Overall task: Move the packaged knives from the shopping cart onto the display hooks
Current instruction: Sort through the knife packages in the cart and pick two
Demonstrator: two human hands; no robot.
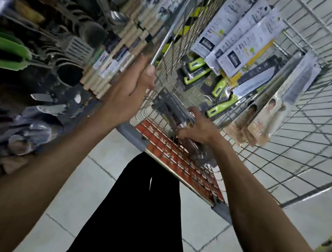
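Left hand: your left hand (132,88) is curled round the top rail of the cart (163,45) on the side nearest the display. The thumb lies against the wire, and the hand holds no pack.
Right hand: your right hand (198,128) is down inside the cart at your end. Its fingers are closed on one end of a dark pack (170,108), which lies tilted against the cart's near wall.
Other knives: green-handled packs (219,104) lie in the middle of the cart. White packs (238,58) lean over them toward its far end. Photo packs (268,117) stand along the cart's right wall.
Display: the display (48,58) is just left of the cart, crowded with utensils and wooden handles. A few blades show low on it, but the hooks are lost in the blur.
Done: you can count nothing as hung. Whether the blades on the display came from the cart cannot be told.
Left: the cart looks close to full, so almost the whole job seems ahead of you.
Step in hand: judging by your grip, you are picking the dark pack out of the cart.
Next: the pack has to clear the cart's left rail, and its hang hole must meet a hook.
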